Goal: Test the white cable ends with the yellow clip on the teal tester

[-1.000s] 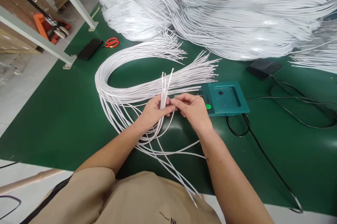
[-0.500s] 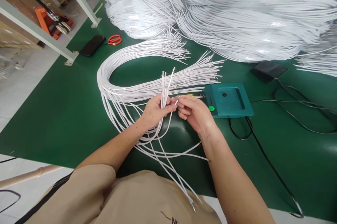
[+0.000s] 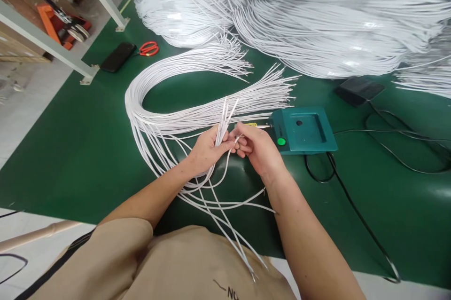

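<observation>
At centre frame, grips a few wires (image 3: 223, 119) in left hand (image 3: 207, 150), pinches one wire end (image 3: 237, 139) with right hand (image 3: 261, 153) fingers (image 3: 244, 131); seemingly leaves looped bundle (image 3: 136, 112) mostly untouched.

Bright, even light fills the frame, seemingly from overhead. The white cable heaps (image 3: 317, 22) across the top are blown out in glaring patches, with strands lost and slightly smeared toward the upper right. The green mat (image 3: 70, 149) carries a pale sheen at lower right and only soft, faint shadows under the forearms. At centre the left hand (image 3: 207, 149), its wire bundle (image 3: 222, 121) and the right hand (image 3: 260, 152) are sharp, but the wire end (image 3: 237, 139) pinched by the right hand is barely resolved. The metal frame (image 3: 45, 41) at upper left bows with wide-angle distortion.
</observation>
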Available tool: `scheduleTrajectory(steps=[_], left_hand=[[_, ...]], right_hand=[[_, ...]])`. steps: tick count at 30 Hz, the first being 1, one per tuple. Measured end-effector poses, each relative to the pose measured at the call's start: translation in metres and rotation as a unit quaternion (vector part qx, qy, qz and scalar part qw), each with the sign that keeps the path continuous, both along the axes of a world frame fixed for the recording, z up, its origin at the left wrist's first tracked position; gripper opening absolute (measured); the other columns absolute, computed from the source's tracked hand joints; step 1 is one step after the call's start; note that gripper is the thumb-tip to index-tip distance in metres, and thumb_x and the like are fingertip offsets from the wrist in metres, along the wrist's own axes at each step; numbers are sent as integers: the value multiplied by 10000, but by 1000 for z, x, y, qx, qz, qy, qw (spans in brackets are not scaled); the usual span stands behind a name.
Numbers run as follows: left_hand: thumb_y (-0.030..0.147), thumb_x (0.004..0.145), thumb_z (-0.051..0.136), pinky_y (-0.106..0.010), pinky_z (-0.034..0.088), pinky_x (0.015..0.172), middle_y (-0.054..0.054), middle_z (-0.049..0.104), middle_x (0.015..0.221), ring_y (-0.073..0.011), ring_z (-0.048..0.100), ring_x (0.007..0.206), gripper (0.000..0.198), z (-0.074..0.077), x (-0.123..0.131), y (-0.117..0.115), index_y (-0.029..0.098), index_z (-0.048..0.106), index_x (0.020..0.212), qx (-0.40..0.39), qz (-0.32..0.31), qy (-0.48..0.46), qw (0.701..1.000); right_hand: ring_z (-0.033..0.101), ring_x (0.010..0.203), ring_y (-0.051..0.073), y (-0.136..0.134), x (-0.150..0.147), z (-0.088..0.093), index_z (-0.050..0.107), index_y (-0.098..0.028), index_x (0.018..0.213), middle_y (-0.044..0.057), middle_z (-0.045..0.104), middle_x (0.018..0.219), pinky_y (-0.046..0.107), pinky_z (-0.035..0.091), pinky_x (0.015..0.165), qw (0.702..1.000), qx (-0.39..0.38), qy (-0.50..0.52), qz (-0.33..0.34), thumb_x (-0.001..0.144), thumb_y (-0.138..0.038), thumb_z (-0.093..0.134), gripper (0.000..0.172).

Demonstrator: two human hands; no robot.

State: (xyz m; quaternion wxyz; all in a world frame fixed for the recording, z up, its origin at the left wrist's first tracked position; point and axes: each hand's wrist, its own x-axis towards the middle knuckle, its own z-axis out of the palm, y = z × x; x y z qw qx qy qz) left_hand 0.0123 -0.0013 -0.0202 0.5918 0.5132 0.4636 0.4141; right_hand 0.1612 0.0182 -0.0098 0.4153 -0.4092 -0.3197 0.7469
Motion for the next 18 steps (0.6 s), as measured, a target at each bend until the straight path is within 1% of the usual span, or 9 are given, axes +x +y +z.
scheduleTrajectory(steps=[2,5,9,12,14,15,18], left_hand=[[230,788,657,-266,476,676,13,627,695,-114,621,665,233,1,0,0,175,433,756,2,3,8,1000],[244,779,663,-242,456,619,14,625,694,-96,584,618,228,1,-1,0,171,450,750,7,13,37,999],[262,775,672,-228,455,611,3,633,750,-101,604,660,227,1,-3,1,167,467,763,4,31,42,999],[268,773,680,-216,452,601,0,628,766,-108,624,690,237,0,-4,2,167,466,780,2,41,23,999],[274,774,685,-211,450,589,-1,631,783,-112,627,701,236,0,-5,3,170,488,854,11,39,4,999],[279,775,688,-211,451,586,1,632,786,-114,625,703,257,0,-5,3,174,507,924,17,35,-2,999],[290,779,689,-209,448,580,15,614,770,-105,594,676,449,2,-6,3,197,517,1184,28,28,-5,999]], right_hand=[[341,446,58,0,1,-1,637,-142,646,-71,340,503,201,285,422,1000,-6,16,18,735,-459,724,341],[295,441,45,0,3,-3,635,-150,693,-81,339,517,192,289,436,997,-28,62,41,748,-464,725,331],[252,456,33,1,6,-4,665,-153,788,-87,350,563,183,288,449,994,-45,89,45,738,-445,743,307],[267,479,32,1,6,-3,691,-150,838,-75,394,598,185,319,470,995,-42,84,39,733,-407,750,283],[296,494,38,0,4,-2,696,-152,827,-61,441,621,197,353,486,998,-31,58,16,715,-392,759,272],[315,501,44,-1,3,-2,692,-154,797,-51,468,631,207,373,496,999,-21,42,-1,708,-397,759,268],[398,532,64,-3,0,2,680,-160,727,-24,550,657,239,426,547,999,19,-10,-42,692,-402,756,256]])
